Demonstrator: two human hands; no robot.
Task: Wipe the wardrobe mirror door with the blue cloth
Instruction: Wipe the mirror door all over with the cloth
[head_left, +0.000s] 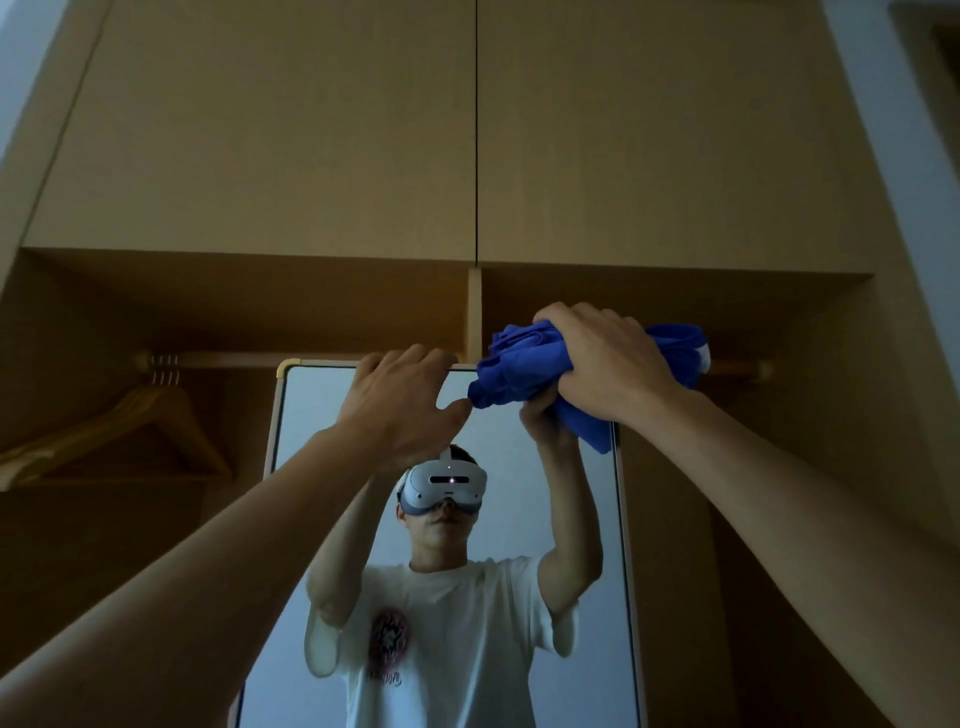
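Head view, looking up at an open wardrobe.

Count: 1 mirror door (322, 415), pale frame with rounded corners, standing in front of the wardrobe interior. 1 blue cloth (519, 369). 2 hands in view, both raised to the mirror's top edge.

Left hand (400, 410): fingers close together and curled over the top rim of the mirror door, left of centre. The thumb is stretched out below the rim, its tip just beside the cloth.

Right hand (608, 364): fingers wrapped round the blue cloth, which is bunched into a wad. The wad sits at the mirror's upper right corner, with folds sticking out on both sides of the fist and one tail hanging below it. Whether the cloth touches the glass: cannot tell.

Surroundings: 2 closed upper cabinet doors (270, 130), one seam between them. 1 vertical divider (474, 312) below the seam. 1 hanging rail (223, 358) behind the mirror. Wooden hangers (150, 421) on its left part overlap, so the exact number is unclear.

The reflection shows 1 person wearing a white headset (447, 486) and a white T-shirt (467, 623) with a round print.
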